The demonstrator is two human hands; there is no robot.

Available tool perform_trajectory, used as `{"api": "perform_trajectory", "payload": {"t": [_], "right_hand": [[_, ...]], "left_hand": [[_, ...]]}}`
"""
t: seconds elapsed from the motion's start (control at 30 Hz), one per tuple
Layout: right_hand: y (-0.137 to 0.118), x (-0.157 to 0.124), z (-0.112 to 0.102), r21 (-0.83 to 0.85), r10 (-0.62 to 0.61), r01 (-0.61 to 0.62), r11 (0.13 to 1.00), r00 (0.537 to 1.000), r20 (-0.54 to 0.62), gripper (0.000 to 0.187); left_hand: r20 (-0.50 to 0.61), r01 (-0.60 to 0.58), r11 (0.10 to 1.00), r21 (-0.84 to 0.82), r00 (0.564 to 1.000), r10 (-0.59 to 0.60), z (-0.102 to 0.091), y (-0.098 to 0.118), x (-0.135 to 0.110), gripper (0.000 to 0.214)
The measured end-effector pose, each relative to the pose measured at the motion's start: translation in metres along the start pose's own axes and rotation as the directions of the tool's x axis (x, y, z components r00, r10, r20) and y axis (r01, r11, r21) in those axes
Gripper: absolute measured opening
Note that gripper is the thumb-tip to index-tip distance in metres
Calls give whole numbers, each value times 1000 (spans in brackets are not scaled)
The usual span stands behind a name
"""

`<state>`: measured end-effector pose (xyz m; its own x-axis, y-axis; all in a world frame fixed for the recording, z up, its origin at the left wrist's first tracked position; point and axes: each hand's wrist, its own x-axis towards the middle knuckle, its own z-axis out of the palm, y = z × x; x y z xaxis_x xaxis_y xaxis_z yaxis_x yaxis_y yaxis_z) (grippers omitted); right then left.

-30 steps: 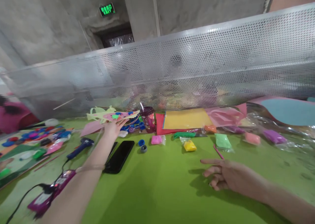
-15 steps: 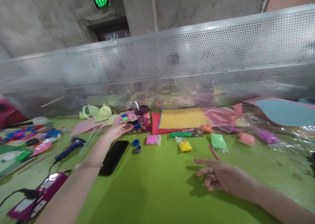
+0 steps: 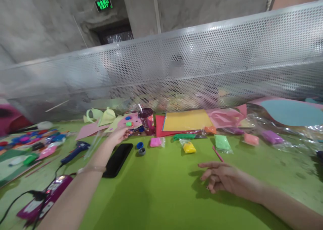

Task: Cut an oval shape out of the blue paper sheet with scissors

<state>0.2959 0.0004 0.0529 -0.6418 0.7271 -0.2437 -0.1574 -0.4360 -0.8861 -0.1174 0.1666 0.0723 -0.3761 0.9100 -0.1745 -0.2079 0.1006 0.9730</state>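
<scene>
My left hand (image 3: 121, 135) reaches far out on the left. Its fingertips are pinched together at a thin dark item (image 3: 134, 131) beside a purple drink cup (image 3: 146, 122) with a white straw. What that item is, I cannot make out. Under my left forearm lies a black phone (image 3: 118, 160). A blue cap (image 3: 139, 145) and a grey cap (image 3: 142, 151) are to its right. My right hand (image 3: 222, 177) hovers low over the green table, index finger stretched out and the others loosely bent, with nothing visible in it. A pink stick (image 3: 218, 154) lies just beyond it.
Bagged clay lies across the middle: pink (image 3: 155, 142), yellow (image 3: 189, 147), green (image 3: 222, 142). Behind is a green-handled knife (image 3: 188, 136) and yellow sheet (image 3: 186, 121). A glue gun (image 3: 75, 152) and corded purple power strip (image 3: 46, 199) sit left. A perforated metal screen (image 3: 176, 75) rises behind.
The fingers of my left hand have closed from spread to a pinch at the dark item beside the cup. My right hand has barely moved. The view has shifted slightly.
</scene>
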Motion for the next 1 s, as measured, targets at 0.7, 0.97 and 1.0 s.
{"api": "perform_trajectory", "payload": {"t": [0.7, 0.97, 1.0], "right_hand": [[7, -1, -3, -85, -45, 48, 995, 998, 40, 32], [6, -7, -1, -121, -50, 57, 991, 997, 63, 29], [6, -7, -1, -123, -47, 55, 991, 997, 66, 30]], "left_hand": [[595, -561, 679, 473, 772, 224, 131, -51, -110, 28], [788, -804, 112, 584, 595, 160, 188, -67, -47, 35], [797, -808, 61, 586, 588, 136, 190, -68, -42, 34]]}}
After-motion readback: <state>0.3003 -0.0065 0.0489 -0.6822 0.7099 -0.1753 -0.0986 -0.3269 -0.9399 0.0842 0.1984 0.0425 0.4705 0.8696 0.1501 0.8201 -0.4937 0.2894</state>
